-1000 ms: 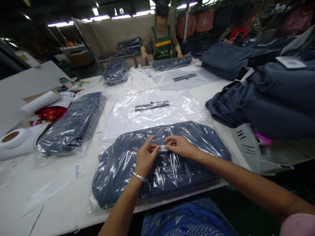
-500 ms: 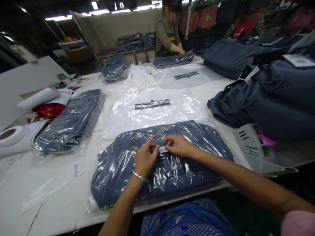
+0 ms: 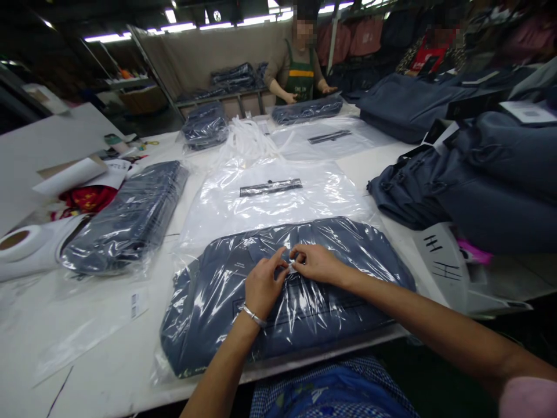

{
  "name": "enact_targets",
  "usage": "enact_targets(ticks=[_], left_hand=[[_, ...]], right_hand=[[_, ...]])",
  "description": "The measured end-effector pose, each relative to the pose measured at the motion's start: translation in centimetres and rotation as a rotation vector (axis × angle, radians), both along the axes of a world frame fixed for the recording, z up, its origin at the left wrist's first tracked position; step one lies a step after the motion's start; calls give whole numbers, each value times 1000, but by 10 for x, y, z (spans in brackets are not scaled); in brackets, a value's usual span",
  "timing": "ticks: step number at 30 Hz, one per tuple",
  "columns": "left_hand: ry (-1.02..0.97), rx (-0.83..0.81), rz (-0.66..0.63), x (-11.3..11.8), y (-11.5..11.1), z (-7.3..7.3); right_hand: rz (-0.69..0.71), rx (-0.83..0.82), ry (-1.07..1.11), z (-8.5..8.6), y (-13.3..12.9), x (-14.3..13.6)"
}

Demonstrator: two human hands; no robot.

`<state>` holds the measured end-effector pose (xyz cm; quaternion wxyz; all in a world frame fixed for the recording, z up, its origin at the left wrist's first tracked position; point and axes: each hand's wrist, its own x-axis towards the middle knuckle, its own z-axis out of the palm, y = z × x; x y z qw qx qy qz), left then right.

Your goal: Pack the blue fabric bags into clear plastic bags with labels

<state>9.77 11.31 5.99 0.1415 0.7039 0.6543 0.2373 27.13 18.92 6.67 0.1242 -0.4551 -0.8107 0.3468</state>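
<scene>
A dark blue bag in clear plastic (image 3: 322,322) lies flat at the table's front edge. My left hand (image 3: 266,284), with a silver bangle at its wrist, rests over the middle of the bag, thumb and fingers pinched near a small white label (image 3: 292,267). From the right, my right hand (image 3: 317,264) meets it there, its fingertips also pinched at the label. The hands nearly touch, and the fingers partly cover the label.
Clear plastic bags (image 3: 278,203) lie behind the wrapped bag. Another wrapped bag (image 3: 126,215) is at the left, near a white roll (image 3: 20,244). Unwrapped dark bags (image 3: 491,174) are piled at the right. A person (image 3: 300,69) stands across the table.
My left hand has moved slightly right, its fingers now closer together at the label. The person across the table has straightened, hands now apart.
</scene>
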Motion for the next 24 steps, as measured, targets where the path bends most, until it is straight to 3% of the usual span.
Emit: enact_targets(ticks=[7,11,14,17,19,21,23,24], left_hand=[[81,-78,20,1,1,-6],[113,-95,25,0,3,-3],[112,-31,-26,0,0,-3],[145,18,-206,5,-9,-6],[178,-30,-332,9,-15,-7],[176,-88,-382,7,-19,-5],[137,-76,-309,-6,-21,0],[121,-40,-220,-18,-22,3]], right_hand=[[82,240,-285,6,-17,-9],[52,321,-377,10,-21,-10],[32,315,-318,15,-24,1],[5,255,-70,23,-43,19],[-5,43,133,27,-68,32],[31,-367,279,24,-100,43],[30,-830,342,10,-132,53],[-57,-978,358,0,-146,57]])
